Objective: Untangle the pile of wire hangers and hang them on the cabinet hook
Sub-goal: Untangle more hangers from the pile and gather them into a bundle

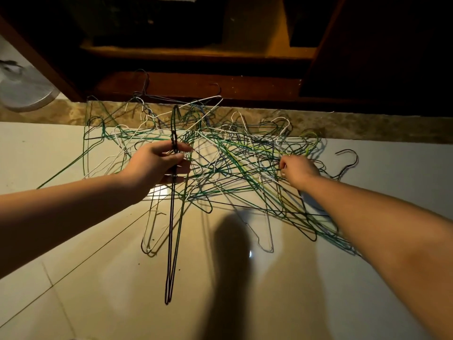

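Observation:
A tangled pile of wire hangers (235, 153), green, white, black and blue, lies on the pale tiled floor in front of a dark wooden cabinet (196, 84). My left hand (159, 163) grips a bunch of black and green hangers (171, 229) by their necks; they hang edge-on, hooks up, long ends pointing toward me. My right hand (297, 170) reaches into the right side of the pile, its fingers curled round thin wires there. A single black hanger (348, 163) lies at the pile's right edge. No cabinet hook is visible.
The open cabinet has shelves (171, 51) with dark contents at the top of the view. A stone sill (367, 128) runs along its base. A white fan base (22, 92) stands at the far left. My shadow falls on the floor tiles (98, 290) near me.

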`<state>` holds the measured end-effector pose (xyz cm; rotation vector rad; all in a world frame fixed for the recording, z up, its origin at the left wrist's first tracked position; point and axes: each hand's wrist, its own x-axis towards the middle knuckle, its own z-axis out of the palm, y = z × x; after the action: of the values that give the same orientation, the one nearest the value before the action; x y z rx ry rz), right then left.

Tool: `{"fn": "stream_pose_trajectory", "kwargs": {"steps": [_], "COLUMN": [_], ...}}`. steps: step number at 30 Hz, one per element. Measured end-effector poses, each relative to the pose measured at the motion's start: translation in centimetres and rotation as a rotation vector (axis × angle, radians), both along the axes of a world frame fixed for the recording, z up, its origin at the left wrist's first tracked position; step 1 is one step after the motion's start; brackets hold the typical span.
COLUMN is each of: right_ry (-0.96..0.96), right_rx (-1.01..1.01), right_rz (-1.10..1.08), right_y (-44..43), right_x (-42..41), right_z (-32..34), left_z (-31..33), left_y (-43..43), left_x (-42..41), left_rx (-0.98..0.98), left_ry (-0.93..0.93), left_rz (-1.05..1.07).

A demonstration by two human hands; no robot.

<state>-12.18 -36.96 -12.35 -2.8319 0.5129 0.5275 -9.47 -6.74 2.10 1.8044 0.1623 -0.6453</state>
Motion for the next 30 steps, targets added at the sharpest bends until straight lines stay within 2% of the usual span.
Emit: {"fn": "stream_pose_trajectory", "kwargs": {"steps": [4, 11, 18, 24, 30], "right_ry": [-0.009, 0.018, 0.046, -0.016, -0.166], "right_rx": [0.021, -0.239, -0.293, -0.201, 0.086], "right_rz": [0.030, 0.182, 0.215, 0.104, -0.162], "right_y": [0.2, 0.8, 1.2, 0.7, -1.2], "right_x": [-0.7, -1.4, -1.1, -1.0, -1.5], "right_z": [0.1, 0.8, 0.8, 0.8, 1.1], "left_z": [0.0, 0.6, 1.0, 0.8, 0.8], "left_y": [0.4, -0.1, -0.6, -1.0, -1.1], "left_x": [-0.6, -1.2, -1.6, -1.6, -1.3], "left_rx": [-0.008, -0.011, -0.016, -0.020, -0.038], "left_ry": [0.001, -0.014, -0.010, -0.009, -0.007], "left_rz": [-0.008, -0.055, -0.097, -0.091, -0.068]}}
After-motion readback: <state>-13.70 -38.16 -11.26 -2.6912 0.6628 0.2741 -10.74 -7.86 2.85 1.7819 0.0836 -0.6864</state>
